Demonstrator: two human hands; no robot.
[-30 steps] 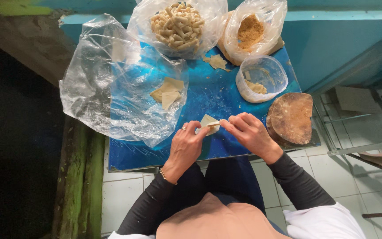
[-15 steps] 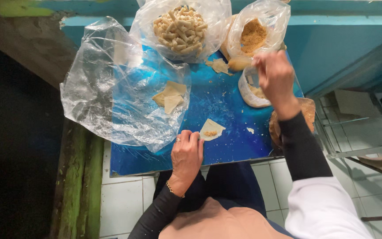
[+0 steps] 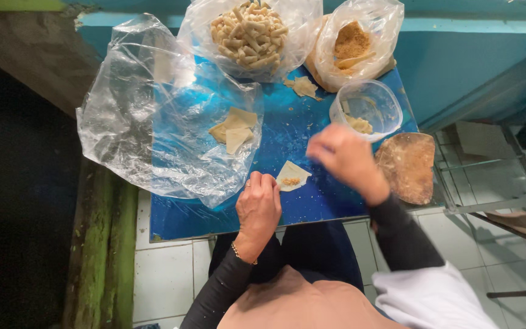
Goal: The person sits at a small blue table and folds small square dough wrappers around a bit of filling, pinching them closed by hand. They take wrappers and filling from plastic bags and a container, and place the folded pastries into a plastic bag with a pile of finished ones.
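At the near centre of the blue table, L hand rests knuckles-up, fingers curled close together, tips pressing the left edge of a small pale wrapper square w/ a dab of crumbly filling on it; wrapper lies flat on the table, just right of the fingertips. R hand hovers above the table to the right of the wrapper, motion-blurred, fingers bunched; can't tell whether it pinches anything. Just beyond the R hand sits a clear round tub w/ some filling at its bottom, near the table's right edge. Right of the R wrist a brown round slab overhangs the right edge. Left of the L hand a big crumpled clear plastic bag covers the left half of the table and spills past its left edge; a few spare wrappers lie inside it. Far side: an open bag of rolled pale pieces and an open bag of brown crumbs, both against the teal wall; a loose wrapper scrap lies btwn them. Open table room is a narrow strip from the wrapper to the near edge, and the patch btwn the two hands. Beyond the near edge, white floor tiles; a green mossy post stands at left.
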